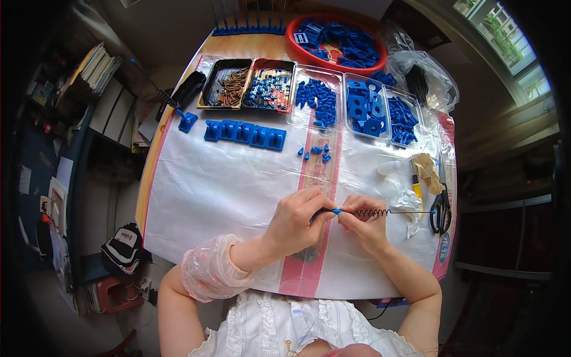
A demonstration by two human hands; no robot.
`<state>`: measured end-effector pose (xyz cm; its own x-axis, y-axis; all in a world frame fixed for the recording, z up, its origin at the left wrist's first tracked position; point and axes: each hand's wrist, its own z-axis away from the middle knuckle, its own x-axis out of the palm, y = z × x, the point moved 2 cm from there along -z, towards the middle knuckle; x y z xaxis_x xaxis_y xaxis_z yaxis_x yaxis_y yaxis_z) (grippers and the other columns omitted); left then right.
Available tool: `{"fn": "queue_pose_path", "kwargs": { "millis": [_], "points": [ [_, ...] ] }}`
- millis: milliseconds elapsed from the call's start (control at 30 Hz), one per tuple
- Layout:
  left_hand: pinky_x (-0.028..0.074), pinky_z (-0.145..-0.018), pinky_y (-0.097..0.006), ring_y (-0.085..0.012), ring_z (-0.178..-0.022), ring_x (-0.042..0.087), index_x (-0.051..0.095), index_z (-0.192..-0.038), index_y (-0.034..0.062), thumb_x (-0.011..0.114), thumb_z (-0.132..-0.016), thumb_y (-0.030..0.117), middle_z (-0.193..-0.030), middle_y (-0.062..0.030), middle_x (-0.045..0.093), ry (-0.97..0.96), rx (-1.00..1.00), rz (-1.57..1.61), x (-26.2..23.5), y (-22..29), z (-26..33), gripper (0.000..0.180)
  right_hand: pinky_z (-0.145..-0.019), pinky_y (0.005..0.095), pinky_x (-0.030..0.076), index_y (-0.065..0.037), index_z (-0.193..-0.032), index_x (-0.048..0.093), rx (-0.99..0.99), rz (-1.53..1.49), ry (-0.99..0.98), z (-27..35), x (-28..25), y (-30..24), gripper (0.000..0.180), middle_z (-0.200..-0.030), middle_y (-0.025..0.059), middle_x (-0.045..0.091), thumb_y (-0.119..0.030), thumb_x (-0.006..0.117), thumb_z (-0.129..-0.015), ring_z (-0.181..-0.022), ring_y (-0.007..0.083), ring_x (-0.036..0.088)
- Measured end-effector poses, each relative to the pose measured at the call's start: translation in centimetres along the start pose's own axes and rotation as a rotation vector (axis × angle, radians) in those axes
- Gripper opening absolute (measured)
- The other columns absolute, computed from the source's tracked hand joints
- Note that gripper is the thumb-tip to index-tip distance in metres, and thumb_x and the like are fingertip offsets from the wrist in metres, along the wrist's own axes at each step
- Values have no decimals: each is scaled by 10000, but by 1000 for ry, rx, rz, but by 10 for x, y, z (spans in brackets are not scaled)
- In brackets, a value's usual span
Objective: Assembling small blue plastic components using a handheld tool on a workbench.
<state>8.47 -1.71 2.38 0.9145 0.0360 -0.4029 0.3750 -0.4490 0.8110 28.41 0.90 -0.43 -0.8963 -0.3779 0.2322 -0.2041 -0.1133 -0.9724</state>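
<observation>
Over the middle of the covered table, my two hands meet at a small blue plastic piece. My left hand is closed, its thumb and fingers pinching the blue piece, part of which they hide. Close beside it, my right hand is closed around a thin black rod with a coil spring. The rod sticks out to the right and ends in a small blue tip. Whether spring and blue piece are joined is hidden by my fingers. Several small blue cones lie loose beyond my hands.
Along the back stand trays of brown screws, nuts, blue cones and flat blue parts. A red basin holds more blue parts. Blue bases line the left; black scissors and crumpled paper lie right.
</observation>
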Motion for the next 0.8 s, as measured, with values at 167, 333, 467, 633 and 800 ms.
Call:
{"fn": "queue_pose_path", "kwargs": {
  "millis": [167,333,467,633,800],
  "points": [
    [480,-609,-393,-298,-714,634,725,-958,51,803,-835,6,-821,-103,627,4,8,-2,0,-1,0,153,-546,213,494,35,-899,701,-1,-1,-2,0,1,-1,82,-840,92,695,93,759,-904,-655,87,629],
    [492,-615,-394,-301,-721,639,727,-962,53,802,-840,11,-826,-104,633,-4,7,1,0,-3,1,149,-545,214,494,37,-898,702,4,2,12,0,1,0,87,-841,95,694,102,760,-897,-655,90,630],
    [505,-625,-394,-304,-736,649,726,-966,52,798,-842,8,-842,-103,641,-7,-7,20,0,-2,2,150,-542,214,493,41,-896,704,9,-7,15,2,0,2,88,-844,99,693,104,765,-891,-650,94,629],
    [508,-630,-391,-303,-744,656,726,-964,48,795,-839,1,-854,-104,646,-5,2,11,-1,-2,1,151,-537,217,492,45,-897,707,13,-2,29,1,0,2,82,-844,101,692,106,761,-892,-644,96,627],
    [508,-636,-396,-306,-747,655,726,-963,50,796,-837,2,-854,-104,647,-15,-11,20,-1,-2,-1,151,-538,217,491,42,-893,708,12,10,24,0,0,-1,81,-835,99,692,106,758,-893,-644,95,629]
  ]
}}
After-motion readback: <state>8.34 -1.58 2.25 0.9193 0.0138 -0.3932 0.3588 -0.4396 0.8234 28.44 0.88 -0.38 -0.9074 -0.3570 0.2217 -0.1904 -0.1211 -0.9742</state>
